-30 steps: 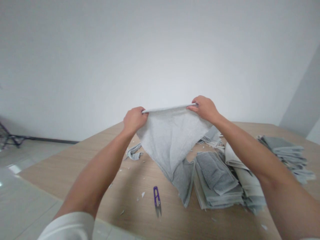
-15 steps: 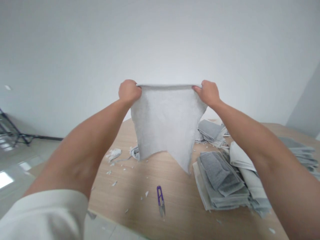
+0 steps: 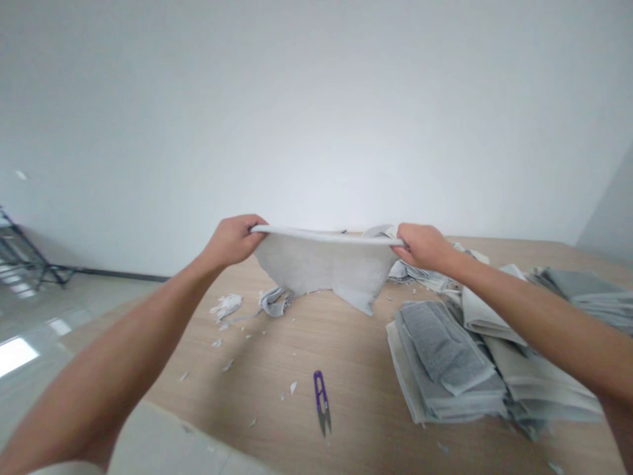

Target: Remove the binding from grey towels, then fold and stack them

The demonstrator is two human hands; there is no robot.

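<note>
Stretched between my two hands is a pale grey piece of cloth (image 3: 321,260), its top edge pulled nearly straight and its ragged lower edge hanging over the table. My left hand (image 3: 237,239) is closed around the cloth's left corner. On the other side, my right hand (image 3: 422,245) grips the right corner. Below the cloth, purple-handled thread snips (image 3: 320,401) lie on the table with their blades pointing toward me. A folded stack of grey cloths (image 3: 445,359) sits below my right forearm.
The wooden table (image 3: 267,396) carries scattered scraps, a white clump of lint or cloth bits (image 3: 227,307) and a crumpled grey strip (image 3: 274,302) at left. More folded cloths (image 3: 583,297) lie at the far right. A white wall stands behind; a black metal frame (image 3: 37,254) is at left.
Both hands have come down with the cloth and moved slightly farther apart. The cloth now tilts, hanging lower and looking shorter. The snips and the stacks stay in place on the table.
</note>
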